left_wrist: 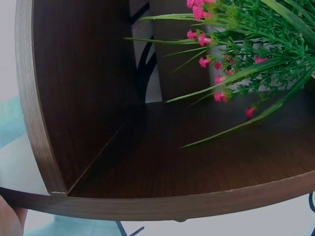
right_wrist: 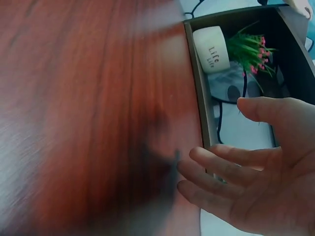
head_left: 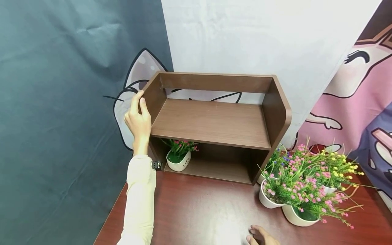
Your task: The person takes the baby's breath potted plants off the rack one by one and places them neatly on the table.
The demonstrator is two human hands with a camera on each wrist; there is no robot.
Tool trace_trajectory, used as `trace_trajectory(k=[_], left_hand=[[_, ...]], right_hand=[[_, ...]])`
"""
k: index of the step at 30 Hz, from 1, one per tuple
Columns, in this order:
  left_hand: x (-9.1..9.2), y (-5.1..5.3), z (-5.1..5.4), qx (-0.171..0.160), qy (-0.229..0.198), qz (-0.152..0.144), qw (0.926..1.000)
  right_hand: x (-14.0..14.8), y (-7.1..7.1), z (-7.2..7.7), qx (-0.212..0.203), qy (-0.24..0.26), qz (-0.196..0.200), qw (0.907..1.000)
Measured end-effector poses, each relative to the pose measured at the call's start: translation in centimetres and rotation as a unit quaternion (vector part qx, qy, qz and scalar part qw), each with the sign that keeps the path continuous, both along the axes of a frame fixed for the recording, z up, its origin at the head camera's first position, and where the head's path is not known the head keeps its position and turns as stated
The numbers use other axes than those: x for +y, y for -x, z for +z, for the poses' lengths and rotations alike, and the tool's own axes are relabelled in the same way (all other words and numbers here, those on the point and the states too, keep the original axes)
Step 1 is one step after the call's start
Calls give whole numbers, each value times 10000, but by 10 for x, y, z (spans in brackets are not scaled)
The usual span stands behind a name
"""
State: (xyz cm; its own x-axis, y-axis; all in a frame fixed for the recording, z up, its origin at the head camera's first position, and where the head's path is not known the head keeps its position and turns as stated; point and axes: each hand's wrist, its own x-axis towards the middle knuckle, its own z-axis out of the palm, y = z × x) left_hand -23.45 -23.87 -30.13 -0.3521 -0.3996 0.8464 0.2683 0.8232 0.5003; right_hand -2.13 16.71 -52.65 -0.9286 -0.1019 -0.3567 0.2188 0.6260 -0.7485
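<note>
A brown two-tier shelf (head_left: 211, 119) stands on the table against the backdrop. At its left side panel is my left hand (head_left: 138, 119), fingers mostly straight; whether they press on the panel I cannot tell. Only a bit of that hand (left_wrist: 9, 219) enters the left wrist view, by the shelf corner. On the lower tier, at the left, sits a white pot (head_left: 179, 161) marked "Life", with green leaves and pink flowers (left_wrist: 219, 64). My right hand (head_left: 261, 236) is low in the head view, over the table; the right wrist view shows it (right_wrist: 256, 172) with spread fingers, holding nothing.
Several potted plants with pink, yellow and blue flowers (head_left: 306, 183) cluster right of the shelf on the reddish-brown table (head_left: 196, 207). A white pot (head_left: 269, 199) stands at the cluster's near left. Printed cloth (head_left: 76, 102) hangs behind and to the left.
</note>
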Motion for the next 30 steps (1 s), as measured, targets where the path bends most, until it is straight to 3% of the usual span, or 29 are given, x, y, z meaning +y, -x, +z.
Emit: trace_trajectory(k=[2, 5, 11, 19, 25, 30], left_hand=[[-1, -1, 0, -22, 8, 9, 10000], [0, -2, -2, -66, -35, -3, 10000], [2, -1, -3, -94, -44, -66, 9999], [-2, 1, 3, -47, 39, -41, 10000], [-3, -1, 1, -80, 29, -12, 10000], [-1, 0, 1, -52, 108, -45, 9999]], right_hand=[[-7, 2, 9, 82, -20, 18, 10000], [-14, 5, 20, 270, 176, 364, 9988], [-33, 17, 27, 1123, 290, 1076, 9874], [-75, 37, 28, 1983, 542, 1056, 9729], [-109, 58, 24, 2270, 887, 1325, 9607], [-137, 78, 23, 2357, 913, 1444, 9567]])
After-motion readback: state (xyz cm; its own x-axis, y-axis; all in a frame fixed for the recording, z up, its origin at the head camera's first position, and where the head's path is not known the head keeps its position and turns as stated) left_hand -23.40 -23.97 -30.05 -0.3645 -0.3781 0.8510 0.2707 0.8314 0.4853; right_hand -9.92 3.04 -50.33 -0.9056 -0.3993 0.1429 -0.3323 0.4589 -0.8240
